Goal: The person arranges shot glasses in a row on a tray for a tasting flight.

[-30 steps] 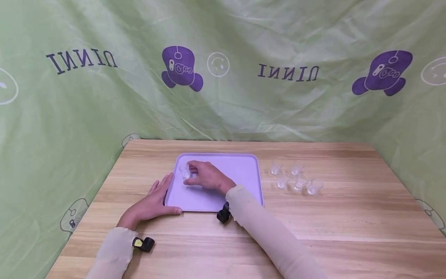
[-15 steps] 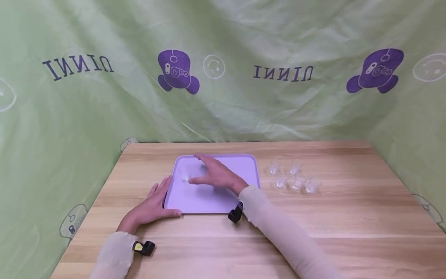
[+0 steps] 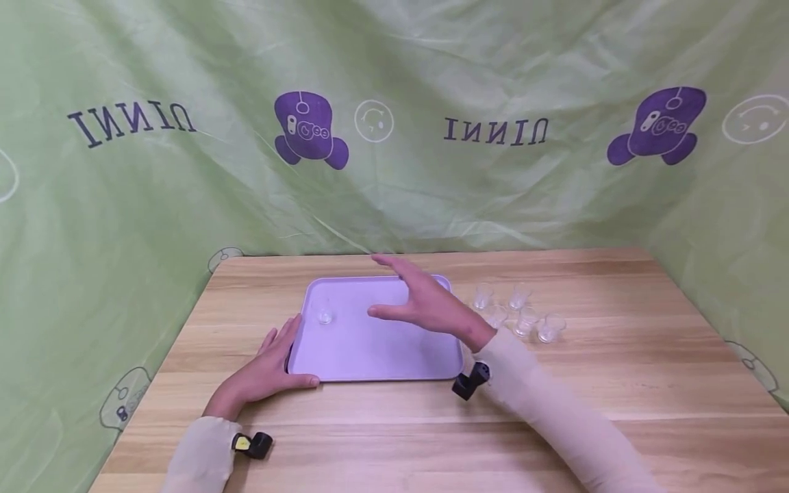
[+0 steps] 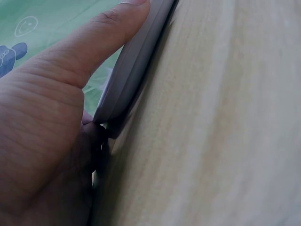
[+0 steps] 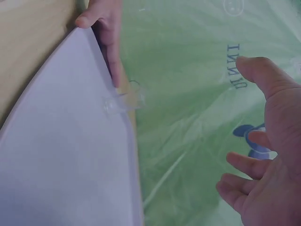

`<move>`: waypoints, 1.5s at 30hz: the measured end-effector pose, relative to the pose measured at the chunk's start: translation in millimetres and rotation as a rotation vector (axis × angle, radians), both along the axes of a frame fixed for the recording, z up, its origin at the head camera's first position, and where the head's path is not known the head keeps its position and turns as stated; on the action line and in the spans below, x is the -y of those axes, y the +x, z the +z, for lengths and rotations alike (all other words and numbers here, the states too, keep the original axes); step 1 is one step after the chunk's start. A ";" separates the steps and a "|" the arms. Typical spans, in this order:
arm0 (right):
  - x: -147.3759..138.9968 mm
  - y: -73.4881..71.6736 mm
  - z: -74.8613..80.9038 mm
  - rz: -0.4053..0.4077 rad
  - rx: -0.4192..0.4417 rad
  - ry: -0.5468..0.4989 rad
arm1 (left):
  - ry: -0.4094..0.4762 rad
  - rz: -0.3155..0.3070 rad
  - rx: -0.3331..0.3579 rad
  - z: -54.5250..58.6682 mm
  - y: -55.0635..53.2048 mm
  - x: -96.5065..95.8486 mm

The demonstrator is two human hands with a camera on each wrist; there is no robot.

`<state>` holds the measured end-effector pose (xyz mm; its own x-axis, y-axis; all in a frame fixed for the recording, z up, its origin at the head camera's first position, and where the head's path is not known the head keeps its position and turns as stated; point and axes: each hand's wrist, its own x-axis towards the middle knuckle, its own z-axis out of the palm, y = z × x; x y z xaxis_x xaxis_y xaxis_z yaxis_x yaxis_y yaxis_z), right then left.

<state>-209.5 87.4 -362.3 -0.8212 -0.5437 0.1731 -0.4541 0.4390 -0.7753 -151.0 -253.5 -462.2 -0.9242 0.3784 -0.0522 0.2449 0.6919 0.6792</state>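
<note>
A light purple tray [image 3: 370,352] lies flat on the wooden table. Near its back left corner stands a small clear cup [image 3: 325,315], upright; it shows too in the right wrist view as a clear cup [image 5: 123,102]. My left hand [image 3: 261,373] rests at the tray's front left corner, straight fingers along the left side and thumb against the front rim. The left wrist view shows that thumb [image 4: 101,40] at the tray edge [image 4: 136,61]. Over the tray's right half, my right hand [image 3: 425,301] hovers with fingers and thumb spread, holding nothing.
To the right of the tray, several similar clear cups [image 3: 550,329] stand in a loose group on the table [image 3: 629,356]; my right wrist partly covers the nearest. A green printed cloth [image 3: 407,198] hangs behind and along both sides.
My right hand has let go of the clear cup and drawn away to the right, its fingers spreading. The cup stays on the tray. My left hand has kept its place.
</note>
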 end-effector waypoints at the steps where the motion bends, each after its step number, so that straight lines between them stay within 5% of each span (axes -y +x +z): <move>1: -5.1 1.5 2.0 -0.002 -0.014 0.002 | 0.000 0.002 0.000 0.1 0.4 0.3; 20: -119.3 22.3 -3.8 -0.097 -0.162 0.089 | -0.010 -0.007 -0.013 1.2 0.2 0.8; 28: -160.4 24.2 -13.9 -0.244 -0.156 0.121 | -0.014 -0.005 -0.014 1.0 -1.0 2.1; 45: -212.4 42.1 -27.1 -0.275 -0.099 0.126 | -0.020 -0.004 -0.019 -1.4 -2.8 2.5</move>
